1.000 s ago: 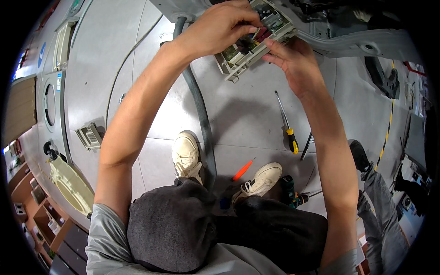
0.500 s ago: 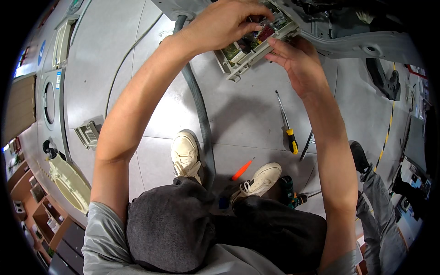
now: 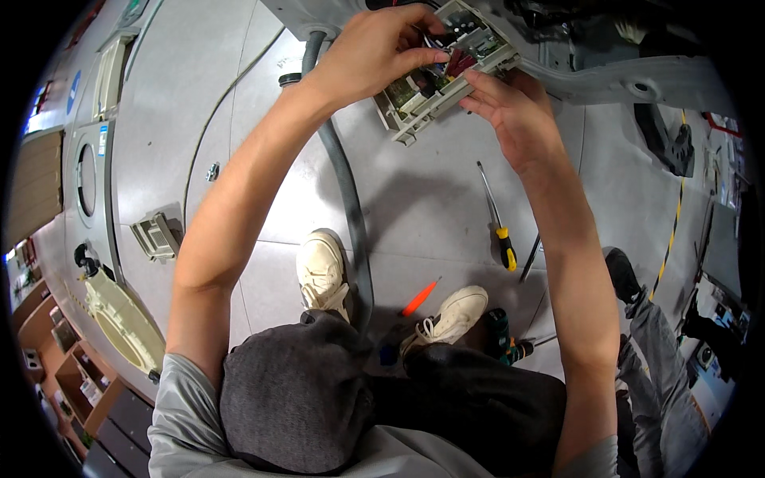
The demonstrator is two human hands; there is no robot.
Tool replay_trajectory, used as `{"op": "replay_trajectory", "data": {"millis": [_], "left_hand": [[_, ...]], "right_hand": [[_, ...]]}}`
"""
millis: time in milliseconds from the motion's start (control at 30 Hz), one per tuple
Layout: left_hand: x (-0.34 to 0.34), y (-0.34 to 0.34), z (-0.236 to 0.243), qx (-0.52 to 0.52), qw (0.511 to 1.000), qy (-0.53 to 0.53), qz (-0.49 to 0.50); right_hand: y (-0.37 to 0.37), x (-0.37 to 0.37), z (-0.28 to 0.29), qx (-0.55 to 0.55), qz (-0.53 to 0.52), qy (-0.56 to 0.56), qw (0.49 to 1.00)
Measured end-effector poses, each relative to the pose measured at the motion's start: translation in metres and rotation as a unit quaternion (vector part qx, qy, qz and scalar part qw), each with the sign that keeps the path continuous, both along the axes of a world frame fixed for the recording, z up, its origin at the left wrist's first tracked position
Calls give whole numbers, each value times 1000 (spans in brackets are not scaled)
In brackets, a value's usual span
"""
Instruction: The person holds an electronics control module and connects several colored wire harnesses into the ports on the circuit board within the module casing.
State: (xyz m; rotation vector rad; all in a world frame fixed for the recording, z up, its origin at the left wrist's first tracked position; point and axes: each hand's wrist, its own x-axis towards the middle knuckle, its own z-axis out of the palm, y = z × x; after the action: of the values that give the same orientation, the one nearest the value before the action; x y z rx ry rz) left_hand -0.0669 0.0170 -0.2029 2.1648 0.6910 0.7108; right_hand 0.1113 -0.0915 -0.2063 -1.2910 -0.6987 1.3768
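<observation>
A beige plastic housing with a circuit board inside [image 3: 422,106] is held tilted at the top of the view, beside the grey metal cabinet. My right hand [image 3: 514,111] grips its near right edge, thumb on top and fingers underneath. Over the board's far left side reaches my left hand [image 3: 374,52], thumb and fingers curled around thin wires [image 3: 431,40]; its fingertips are partly hidden. Dark red and black parts show on the board next to the thumb.
The metal cabinet [image 3: 629,86] spans the top right. A grey hose [image 3: 344,175] runs down to my left shoe. On the floor lie a yellow-black screwdriver [image 3: 504,235], an orange pen-shaped tool [image 3: 421,298], a drill [image 3: 502,334] and a beige plastic piece [image 3: 155,237]. Another person's leg [image 3: 661,358] is at right.
My left hand has shifted slightly left and down, with its fingers drawn back from over the board, so more of the board shows. My right hand keeps its hold on the housing.
</observation>
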Motion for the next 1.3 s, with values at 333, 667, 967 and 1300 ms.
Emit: {"op": "replay_trajectory", "data": {"millis": [333,667,967,1300], "left_hand": [[-8,-6,-13,73,997,-32,14],[-33,3,-14,-207,959,-112,161],[-43,18,-24,-246,921,-208,219],[-61,19,-30,-356,849,-337,197]], "right_hand": [[1,-3,-3,-6,-36,16,999],[7,0,-4,-6,-124,76,989],[9,12,-10,-5,-175,196,965],[9,22,-5,-47,-204,218,953]]}}
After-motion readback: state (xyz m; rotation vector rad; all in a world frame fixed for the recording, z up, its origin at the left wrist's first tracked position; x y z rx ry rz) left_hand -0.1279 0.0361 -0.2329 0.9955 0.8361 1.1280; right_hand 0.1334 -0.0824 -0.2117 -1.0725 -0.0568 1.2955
